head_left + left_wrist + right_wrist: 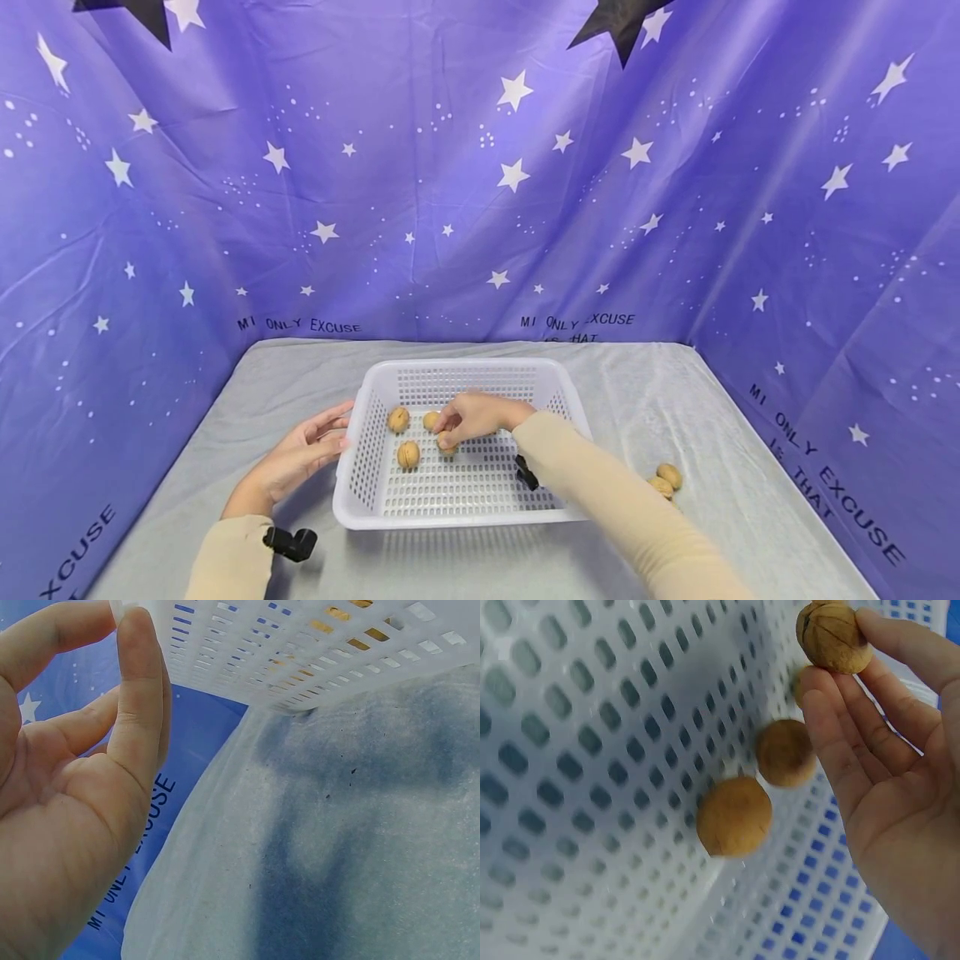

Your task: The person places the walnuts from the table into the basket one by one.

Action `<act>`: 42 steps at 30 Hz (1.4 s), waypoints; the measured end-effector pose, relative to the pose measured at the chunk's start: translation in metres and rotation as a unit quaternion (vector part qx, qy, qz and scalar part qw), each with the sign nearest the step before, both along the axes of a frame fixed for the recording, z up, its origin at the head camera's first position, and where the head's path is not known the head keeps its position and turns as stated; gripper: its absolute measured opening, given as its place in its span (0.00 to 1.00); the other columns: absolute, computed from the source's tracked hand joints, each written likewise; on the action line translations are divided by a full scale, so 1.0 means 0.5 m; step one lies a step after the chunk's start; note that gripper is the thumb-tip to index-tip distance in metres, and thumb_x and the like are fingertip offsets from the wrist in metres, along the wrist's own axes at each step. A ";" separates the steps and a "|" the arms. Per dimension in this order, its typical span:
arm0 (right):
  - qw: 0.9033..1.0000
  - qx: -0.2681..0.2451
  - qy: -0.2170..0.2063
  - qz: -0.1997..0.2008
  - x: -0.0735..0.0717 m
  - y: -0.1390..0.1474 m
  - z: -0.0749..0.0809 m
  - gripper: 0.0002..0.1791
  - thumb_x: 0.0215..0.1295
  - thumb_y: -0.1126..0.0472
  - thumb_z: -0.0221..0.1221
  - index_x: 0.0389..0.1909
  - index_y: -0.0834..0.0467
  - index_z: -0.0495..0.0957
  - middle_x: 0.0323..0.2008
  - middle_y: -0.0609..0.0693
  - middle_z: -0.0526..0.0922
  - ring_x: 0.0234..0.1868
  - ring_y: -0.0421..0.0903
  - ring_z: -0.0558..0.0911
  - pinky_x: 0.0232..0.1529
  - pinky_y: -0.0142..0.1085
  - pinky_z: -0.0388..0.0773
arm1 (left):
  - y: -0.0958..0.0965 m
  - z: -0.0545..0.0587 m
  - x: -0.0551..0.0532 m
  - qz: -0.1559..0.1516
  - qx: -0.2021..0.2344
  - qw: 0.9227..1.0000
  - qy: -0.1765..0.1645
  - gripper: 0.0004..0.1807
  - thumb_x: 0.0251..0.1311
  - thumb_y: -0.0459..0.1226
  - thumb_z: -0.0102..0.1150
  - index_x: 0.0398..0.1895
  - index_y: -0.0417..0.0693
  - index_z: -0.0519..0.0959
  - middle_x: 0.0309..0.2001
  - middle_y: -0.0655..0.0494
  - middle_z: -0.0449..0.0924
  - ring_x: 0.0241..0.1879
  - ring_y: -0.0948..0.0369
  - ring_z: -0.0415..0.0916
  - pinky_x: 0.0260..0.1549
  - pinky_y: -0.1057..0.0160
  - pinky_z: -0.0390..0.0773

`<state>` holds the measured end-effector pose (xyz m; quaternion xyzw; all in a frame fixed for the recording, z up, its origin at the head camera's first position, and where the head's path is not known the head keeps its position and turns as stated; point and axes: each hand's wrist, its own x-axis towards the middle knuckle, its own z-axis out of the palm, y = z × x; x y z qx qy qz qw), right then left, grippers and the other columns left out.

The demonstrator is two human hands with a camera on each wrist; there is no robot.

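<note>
A white plastic basket (457, 523) with slotted walls stands on the table. My right hand (480, 417) reaches down inside it and pinches a walnut (832, 637) between thumb and fingertips. Other walnuts lie on the basket floor left of that hand: one near the back left (398, 419), one nearer the front (408, 454), and one (431, 421) partly behind the fingers. At the basket's left rim, my left hand (303, 450) pinches the edge between thumb and fingers, as the left wrist view shows.
Outside the basket on the right, a few walnuts (669, 477) lie on the grey cloth (637, 383), partly hidden by my right sleeve (622, 508). A purple star-patterned curtain (450, 192) encloses the table at the back and sides. Black camera mounts (291, 544) sit on both wrists.
</note>
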<state>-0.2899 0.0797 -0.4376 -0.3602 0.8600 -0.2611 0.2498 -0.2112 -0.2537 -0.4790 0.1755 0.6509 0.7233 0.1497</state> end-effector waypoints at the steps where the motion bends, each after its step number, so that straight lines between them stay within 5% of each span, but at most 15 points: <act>1: 1.000 0.000 -0.002 0.002 0.001 -0.005 -0.004 0.18 0.63 0.54 0.69 0.52 0.56 0.84 0.38 0.36 0.84 0.40 0.33 0.81 0.50 0.30 0.76 | 0.000 0.000 0.000 0.000 0.000 1.000 0.001 0.38 0.68 0.23 0.52 0.77 0.31 0.48 0.65 0.31 0.63 0.56 0.56 0.78 0.54 0.58 0.79; 7: 1.000 -0.006 -0.011 -0.004 0.008 -0.026 -0.025 0.16 0.61 0.54 0.70 0.48 0.56 0.85 0.36 0.37 0.85 0.39 0.32 0.81 0.49 0.28 0.77 | -0.001 -0.001 -0.001 0.001 -0.002 1.000 0.005 0.38 0.68 0.23 0.52 0.77 0.30 0.48 0.63 0.39 0.67 0.56 0.55 0.78 0.54 0.58 0.79; 22: 1.000 0.002 -0.007 -0.022 0.013 -0.036 -0.038 0.17 0.63 0.50 0.69 0.49 0.53 0.84 0.34 0.36 0.84 0.38 0.33 0.81 0.50 0.30 0.76 | 0.000 -0.002 0.001 0.003 -0.003 1.000 0.003 0.38 0.68 0.23 0.52 0.77 0.31 0.48 0.62 0.40 0.67 0.56 0.57 0.78 0.54 0.59 0.79; 42: 1.000 0.000 -0.007 -0.015 0.009 0.014 0.051 0.22 0.64 0.53 0.67 0.56 0.58 0.81 0.41 0.40 0.84 0.44 0.36 0.80 0.52 0.33 0.77 | -0.001 -0.003 0.000 -0.003 -0.003 1.000 0.001 0.38 0.68 0.23 0.52 0.77 0.32 0.48 0.63 0.40 0.69 0.56 0.55 0.77 0.57 0.58 0.78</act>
